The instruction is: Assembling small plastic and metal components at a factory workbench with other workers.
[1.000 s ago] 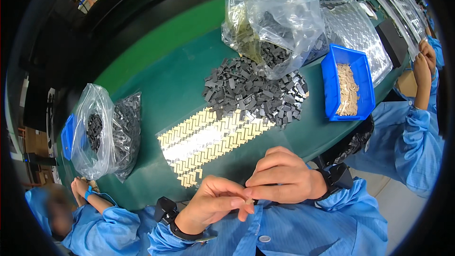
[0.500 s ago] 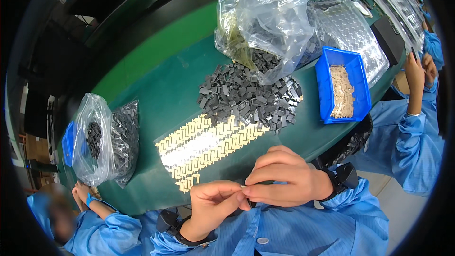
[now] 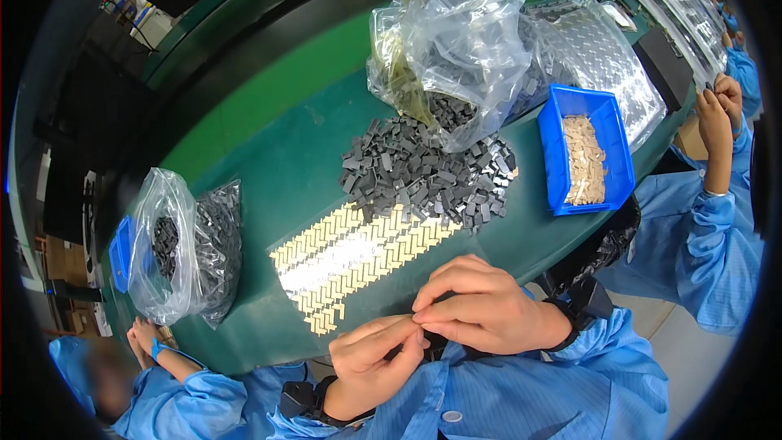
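Observation:
My left hand (image 3: 376, 358) and my right hand (image 3: 485, 308) meet in front of my chest, just off the table's near edge, with thumbs and forefingers pinched together. Whatever lies between the fingertips is too small and covered to make out. Just beyond them, flat on the table, is a clear sheet of pale yellow L-shaped stickers (image 3: 379, 259), with a bright glare and a bare stretch across its middle. A heap of small dark grey plastic pieces (image 3: 415, 167) covers the sheet's far edge.
A clear plastic bag (image 3: 464, 41) slumps behind the heap. Right of it stands a blue bin (image 3: 556, 151) holding tan pieces (image 3: 585, 165). Another bag of dark pieces (image 3: 216, 248) is at left on the green table (image 3: 269, 171). Co-workers in blue sit on both sides.
Both hands stay together, shifting slightly; the fingertips have closed more tightly, and the small pale bit that showed between them is now hidden. The view has tilted a little.

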A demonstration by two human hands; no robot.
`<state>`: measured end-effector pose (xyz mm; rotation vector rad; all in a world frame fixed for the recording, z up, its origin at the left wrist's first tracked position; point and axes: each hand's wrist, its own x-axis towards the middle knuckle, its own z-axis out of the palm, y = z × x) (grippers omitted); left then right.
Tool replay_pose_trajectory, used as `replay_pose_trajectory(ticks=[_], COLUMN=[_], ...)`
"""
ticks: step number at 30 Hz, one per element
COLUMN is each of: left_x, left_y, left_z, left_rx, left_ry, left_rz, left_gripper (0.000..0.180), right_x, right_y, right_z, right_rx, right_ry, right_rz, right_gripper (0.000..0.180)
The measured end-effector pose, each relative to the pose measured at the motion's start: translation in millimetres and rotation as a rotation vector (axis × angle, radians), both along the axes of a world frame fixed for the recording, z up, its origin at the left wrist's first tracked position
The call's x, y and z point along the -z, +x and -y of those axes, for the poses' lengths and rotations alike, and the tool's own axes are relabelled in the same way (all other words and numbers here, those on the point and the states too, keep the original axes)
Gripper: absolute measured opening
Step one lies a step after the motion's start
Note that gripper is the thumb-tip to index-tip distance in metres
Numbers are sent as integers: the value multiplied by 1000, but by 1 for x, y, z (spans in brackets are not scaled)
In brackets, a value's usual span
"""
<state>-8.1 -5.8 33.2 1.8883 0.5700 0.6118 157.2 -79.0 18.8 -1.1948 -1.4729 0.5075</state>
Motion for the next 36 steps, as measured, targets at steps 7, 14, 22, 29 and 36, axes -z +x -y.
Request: replay_pose_trajectory(ticks=[7, 14, 22, 29, 36], left_x=[-2, 9, 10, 12, 11], left_y=[-1, -3, -2, 1, 7], left_z=[-1, 3, 1, 0, 4], left_rx=[28, -134, -70, -165, -212], left_ry=[-76, -523, -467, -539, -236], left_rz=[-30, 186, 160, 238, 274], left_gripper=[15, 13, 16, 14, 15], right_x=[-6, -3, 0, -1, 4], right_y=[5, 2, -4, -3, -10], right_z=[1, 4, 2, 2, 3], right_rx=[-21, -105, -95, -113, -106], right_ry=[-198, -422, -327, -350, -346], right_rz=[-291, -515, -478, -448, -538], right_gripper=[5, 13, 10, 10, 10])
